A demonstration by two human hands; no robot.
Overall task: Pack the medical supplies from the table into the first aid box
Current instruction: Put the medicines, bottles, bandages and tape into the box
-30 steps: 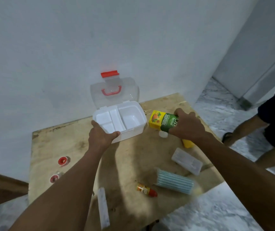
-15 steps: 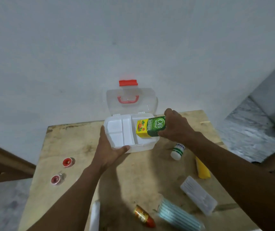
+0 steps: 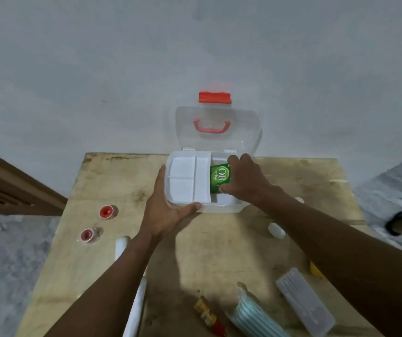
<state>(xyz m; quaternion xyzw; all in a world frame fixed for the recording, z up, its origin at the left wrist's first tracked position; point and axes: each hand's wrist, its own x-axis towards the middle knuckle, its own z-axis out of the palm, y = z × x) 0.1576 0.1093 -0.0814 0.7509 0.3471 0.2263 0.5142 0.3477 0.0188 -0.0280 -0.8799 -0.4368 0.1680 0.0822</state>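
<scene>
The white first aid box [image 3: 221,208] stands open at the table's far edge, its clear lid [image 3: 217,128] with red handle leaning on the wall. A white divided tray [image 3: 187,181] fills the box's left part. My left hand [image 3: 168,210] grips the box's front left corner. My right hand [image 3: 246,182] holds a green herbal medicine carton [image 3: 219,177] down inside the right compartment. On the table lie two red tape rolls [image 3: 107,211], a white bottle [image 3: 276,230], a pack of blue masks [image 3: 253,314], a clear plastic case [image 3: 304,301] and a small red-capped bottle [image 3: 208,314].
The wooden table [image 3: 219,259] butts against a white wall. A white wrapped roll [image 3: 135,305] lies under my left forearm. A yellow item [image 3: 315,269] peeks out by my right arm. Another person's foot [image 3: 399,221] is on the floor at right.
My right hand carried the carton from the table's right side over the box and lowered it into the right compartment. My left hand kept hold of the box. The camera shifted rightwards.
</scene>
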